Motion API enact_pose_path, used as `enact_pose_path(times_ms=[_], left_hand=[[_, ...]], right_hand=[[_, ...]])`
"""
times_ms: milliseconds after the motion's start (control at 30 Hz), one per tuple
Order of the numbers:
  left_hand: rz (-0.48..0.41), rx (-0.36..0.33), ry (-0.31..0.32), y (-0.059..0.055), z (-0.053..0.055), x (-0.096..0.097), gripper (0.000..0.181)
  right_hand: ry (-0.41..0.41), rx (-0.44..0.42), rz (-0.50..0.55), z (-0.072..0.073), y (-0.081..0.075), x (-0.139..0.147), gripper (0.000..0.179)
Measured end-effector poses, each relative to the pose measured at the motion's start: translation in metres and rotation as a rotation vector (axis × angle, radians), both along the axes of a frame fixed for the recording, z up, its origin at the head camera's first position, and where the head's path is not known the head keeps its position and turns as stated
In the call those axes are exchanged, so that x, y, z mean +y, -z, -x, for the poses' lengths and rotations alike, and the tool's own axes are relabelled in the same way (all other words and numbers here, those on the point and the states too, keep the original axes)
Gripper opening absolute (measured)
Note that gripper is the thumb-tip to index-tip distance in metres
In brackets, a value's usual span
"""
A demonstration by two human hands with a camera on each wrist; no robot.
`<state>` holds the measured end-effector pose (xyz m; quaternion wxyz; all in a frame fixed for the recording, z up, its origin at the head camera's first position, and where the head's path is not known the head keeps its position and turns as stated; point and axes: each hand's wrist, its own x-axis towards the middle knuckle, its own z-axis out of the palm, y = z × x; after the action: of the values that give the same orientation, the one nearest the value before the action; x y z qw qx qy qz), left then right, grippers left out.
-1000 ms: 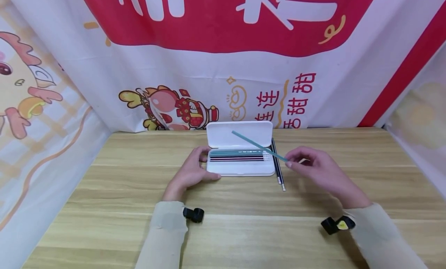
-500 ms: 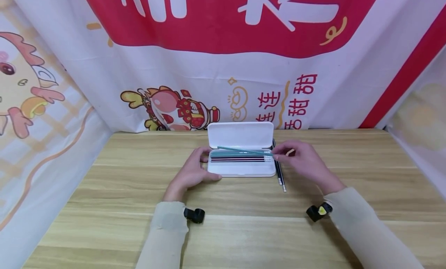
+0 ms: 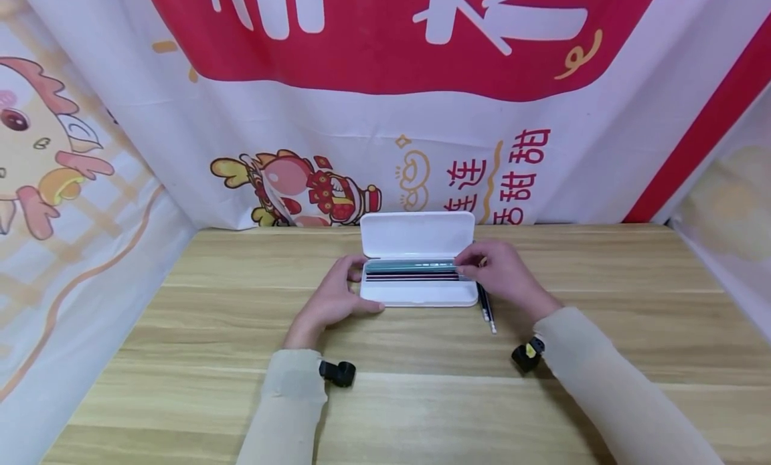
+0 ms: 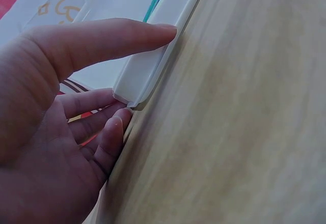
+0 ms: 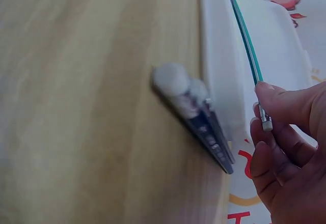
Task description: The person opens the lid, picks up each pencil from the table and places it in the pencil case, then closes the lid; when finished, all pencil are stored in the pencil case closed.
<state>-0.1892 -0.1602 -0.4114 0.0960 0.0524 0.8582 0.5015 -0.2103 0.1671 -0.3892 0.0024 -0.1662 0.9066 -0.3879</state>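
An open white pencil case (image 3: pixel 419 295) lies on the table with its lid (image 3: pixel 417 235) raised at the back. My left hand (image 3: pixel 331 296) holds the case's left end; in the left wrist view the thumb lies on the front rim and the fingers are at the end wall. Over the right end of the case, my right hand (image 3: pixel 498 269) pinches a teal pencil (image 5: pixel 248 45) near its white eraser. Inside, other teal pencils (image 3: pixel 397 266) and dark pencils (image 3: pixel 412 277) lie lengthwise in the rear part; the pinching fingers partly hide their right ends.
Beside the case's right end, dark pencils (image 3: pixel 486 310) with white erasers lie on the wooden table (image 3: pixel 421 411). Right behind the lid hangs a printed white and red cloth (image 3: pixel 337 117). More cloth bounds the left and right sides.
My right hand has moved left and brought the teal pencil from a slant above the case down in line with the pencils inside. My left hand stays at the case's left end.
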Motion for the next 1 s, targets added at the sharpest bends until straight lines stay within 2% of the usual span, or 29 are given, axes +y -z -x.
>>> enact_pose_path(times_ms=[233, 500, 1000], left_hand=[[-0.002, 0.001, 0.001, 0.000, 0.000, 0.000, 0.093], [0.011, 0.001, -0.002, 0.000, 0.000, -0.001, 0.093], [0.013, -0.012, -0.005, -0.001, 0.001, 0.000, 0.094]], right_hand=[[0.027, 0.019, -0.030, 0.000, 0.004, -0.007, 0.010], [0.062, 0.014, -0.101, -0.001, 0.002, -0.015, 0.010], [0.082, -0.017, -0.163, 0.002, -0.003, -0.018, 0.010]])
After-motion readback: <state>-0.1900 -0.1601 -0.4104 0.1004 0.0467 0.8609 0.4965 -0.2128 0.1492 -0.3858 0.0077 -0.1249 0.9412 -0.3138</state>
